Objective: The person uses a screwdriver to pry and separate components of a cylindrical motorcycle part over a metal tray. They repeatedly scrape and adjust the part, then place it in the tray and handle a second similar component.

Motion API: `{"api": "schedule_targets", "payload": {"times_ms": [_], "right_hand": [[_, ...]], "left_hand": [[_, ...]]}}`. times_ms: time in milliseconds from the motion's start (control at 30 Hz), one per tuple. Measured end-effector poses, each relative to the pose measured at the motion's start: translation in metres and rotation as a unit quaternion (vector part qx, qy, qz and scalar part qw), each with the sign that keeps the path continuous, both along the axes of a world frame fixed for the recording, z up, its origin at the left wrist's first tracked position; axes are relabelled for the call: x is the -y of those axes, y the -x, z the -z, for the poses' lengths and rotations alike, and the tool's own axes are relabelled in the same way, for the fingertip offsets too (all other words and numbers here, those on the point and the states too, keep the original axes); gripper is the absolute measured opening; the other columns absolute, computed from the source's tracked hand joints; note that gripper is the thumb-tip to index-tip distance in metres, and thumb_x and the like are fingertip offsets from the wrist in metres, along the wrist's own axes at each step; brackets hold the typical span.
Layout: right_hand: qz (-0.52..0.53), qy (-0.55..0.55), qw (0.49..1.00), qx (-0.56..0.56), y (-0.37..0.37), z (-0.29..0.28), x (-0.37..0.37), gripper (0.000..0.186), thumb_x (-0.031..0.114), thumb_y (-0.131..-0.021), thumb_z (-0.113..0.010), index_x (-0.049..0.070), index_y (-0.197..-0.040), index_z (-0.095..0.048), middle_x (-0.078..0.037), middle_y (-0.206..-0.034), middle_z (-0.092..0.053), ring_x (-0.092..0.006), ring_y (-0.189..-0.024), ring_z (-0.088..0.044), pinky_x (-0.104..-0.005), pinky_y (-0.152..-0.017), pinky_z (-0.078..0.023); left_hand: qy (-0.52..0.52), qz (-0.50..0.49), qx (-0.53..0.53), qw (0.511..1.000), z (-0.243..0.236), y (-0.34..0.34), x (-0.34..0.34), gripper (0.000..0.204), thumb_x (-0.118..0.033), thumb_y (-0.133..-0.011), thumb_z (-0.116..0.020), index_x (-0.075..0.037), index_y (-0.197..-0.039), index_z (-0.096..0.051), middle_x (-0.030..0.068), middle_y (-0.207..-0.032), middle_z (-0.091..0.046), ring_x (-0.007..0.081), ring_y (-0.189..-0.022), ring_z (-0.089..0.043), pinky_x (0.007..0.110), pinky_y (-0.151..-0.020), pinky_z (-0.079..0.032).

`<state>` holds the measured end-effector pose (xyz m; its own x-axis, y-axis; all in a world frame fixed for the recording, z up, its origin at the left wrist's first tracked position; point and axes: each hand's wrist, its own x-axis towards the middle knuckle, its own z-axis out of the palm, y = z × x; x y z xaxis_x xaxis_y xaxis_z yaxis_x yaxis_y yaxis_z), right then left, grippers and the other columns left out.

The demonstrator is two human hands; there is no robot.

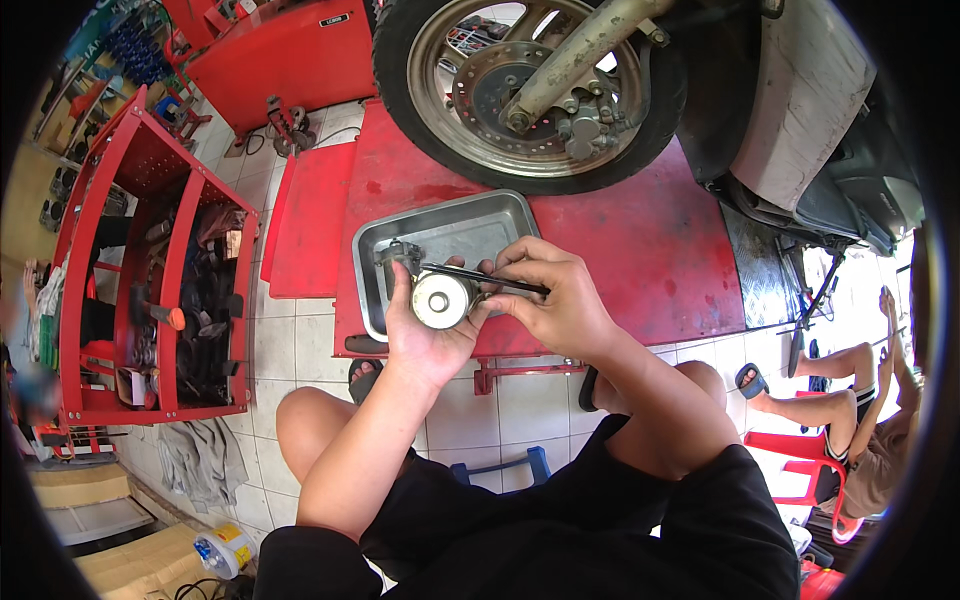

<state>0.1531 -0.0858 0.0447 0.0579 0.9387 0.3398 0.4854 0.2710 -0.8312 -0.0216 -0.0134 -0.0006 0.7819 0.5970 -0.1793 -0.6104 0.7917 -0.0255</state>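
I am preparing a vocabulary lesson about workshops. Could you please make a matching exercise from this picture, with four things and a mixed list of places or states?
Things:
1. Round metal part
2. Rectangular tray
3. Motorcycle front wheel
4. Grey cloth

Places or states:
A. Fitted with a perforated brake disc
B. Lying crumpled on the floor tiles, at the left of the picture
C. Held in the left hand
D. Silver, with raised walls and rounded corners

Right pairs: 1-C; 2-D; 3-A; 4-B
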Motion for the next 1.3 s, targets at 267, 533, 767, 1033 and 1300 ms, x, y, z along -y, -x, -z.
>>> {"api": "schedule_targets", "payload": {"times_ms": [267,533,767,1033,1300], "right_hand": [[-0.005,0.007,1.000,0.005,0.001,0.006,0.001,0.024,0.006,-0.078,-0.079,-0.003,-0.099,-0.072,-0.011,-0.098,-0.066,-0.0288,-0.085,-0.067,-0.0353,-0.072,-0.053],[0.013,0.000,0.997,0.075,-0.002,0.009,0.002,0.022,0.012,-0.077,-0.078,0.002,-0.095,-0.072,-0.009,-0.101,-0.065,-0.0321,-0.088,-0.067,-0.0391,-0.075,-0.054],[-0.001,0.025,0.998,0.049,-0.002,0.010,0.001,0.026,0.004,-0.074,-0.079,0.000,-0.098,-0.072,-0.010,-0.102,-0.066,-0.0307,-0.093,-0.067,-0.0381,-0.079,-0.055],[-0.013,0.075,0.994,0.083,-0.012,0.004,0.006,0.026,0.007,-0.072,-0.077,0.001,-0.097,-0.072,-0.009,-0.102,-0.067,-0.0322,-0.094,-0.066,-0.0412,-0.080,-0.053],[-0.036,0.041,0.997,0.059,-0.013,0.008,0.003,0.029,0.009,-0.069,-0.079,-0.002,-0.094,-0.069,-0.010,-0.096,-0.066,-0.0327,-0.087,-0.066,-0.0399,-0.076,-0.053]], "left_hand": [[0.028,-0.003,-0.060,0.998,-0.002,0.001,0.003,0.071,-0.065,-0.099,-0.038,0.002,-0.108,-0.061,0.0204,-0.110,-0.065,0.0368,-0.104,-0.062,0.049,-0.095,-0.051],[0.024,-0.007,-0.107,0.994,0.004,0.001,0.005,0.073,-0.066,-0.098,-0.038,0.002,-0.110,-0.062,0.0190,-0.110,-0.068,0.0351,-0.108,-0.063,0.049,-0.095,-0.050],[0.020,-0.023,-0.138,0.990,-0.003,-0.002,0.007,0.070,-0.063,-0.100,-0.036,0.003,-0.111,-0.058,0.0181,-0.109,-0.064,0.0364,-0.107,-0.062,0.051,-0.098,-0.050],[0.022,-0.004,-0.199,0.980,0.004,-0.008,0.011,0.070,-0.062,-0.100,-0.036,0.003,-0.114,-0.057,0.0173,-0.110,-0.064,0.0388,-0.112,-0.060,0.055,-0.102,-0.046],[0.000,0.010,-0.178,0.984,0.012,-0.005,0.008,0.072,-0.062,-0.101,-0.032,0.005,-0.115,-0.055,0.0217,-0.116,-0.063,0.0421,-0.113,-0.060,0.054,-0.100,-0.047]]}}
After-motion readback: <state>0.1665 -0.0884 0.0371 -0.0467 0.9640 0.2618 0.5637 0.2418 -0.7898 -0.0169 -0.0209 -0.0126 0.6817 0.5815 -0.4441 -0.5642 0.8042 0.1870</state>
